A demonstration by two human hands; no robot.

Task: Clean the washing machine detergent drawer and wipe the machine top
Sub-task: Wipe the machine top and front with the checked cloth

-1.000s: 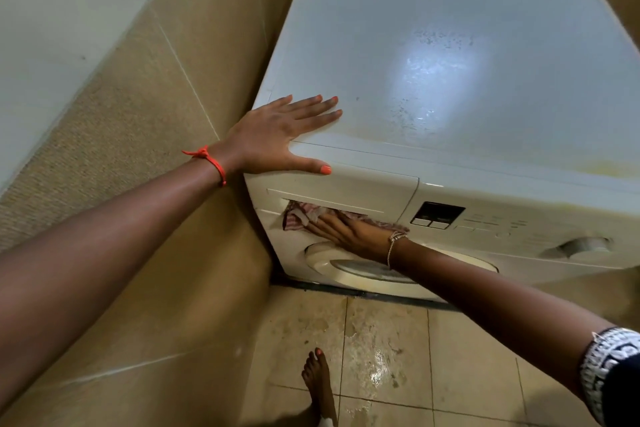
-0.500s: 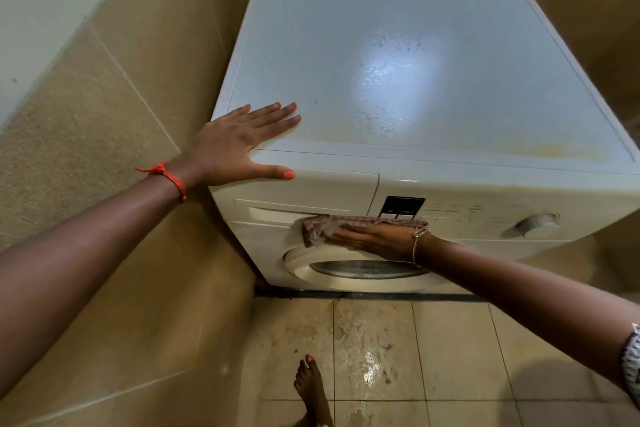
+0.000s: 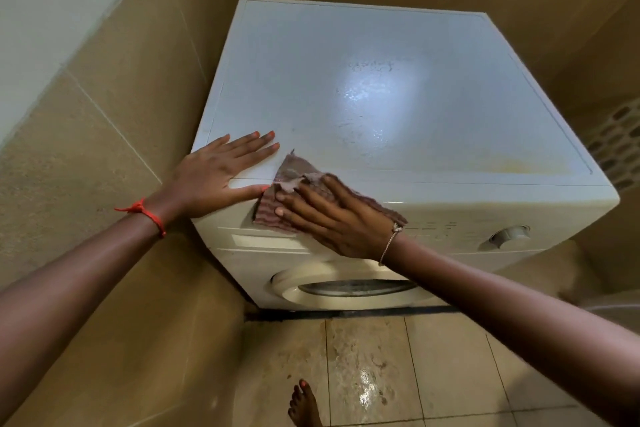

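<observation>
A white front-loading washing machine stands in a tiled corner; its flat top (image 3: 381, 87) is dusty and shows a yellowish stain near the front right edge. The detergent drawer front (image 3: 242, 236) sits shut at the upper left of the front panel. My left hand (image 3: 218, 173) lies flat and open on the top's front left corner. My right hand (image 3: 332, 215) presses a striped pinkish cloth (image 3: 287, 177) against the front upper edge, over the drawer area, fingers spread on it.
Beige tiled walls close in on the left and behind the machine. A control dial (image 3: 510, 236) sits at the front right, the round door (image 3: 346, 284) below. A perforated basket (image 3: 616, 146) stands at the right. The floor tiles (image 3: 367, 374) look wet; my bare foot (image 3: 304, 406) is near.
My right hand has carried the cloth up from below the drawer front to the machine's front top edge. The left hand stays flat on the corner. The view has pulled back.
</observation>
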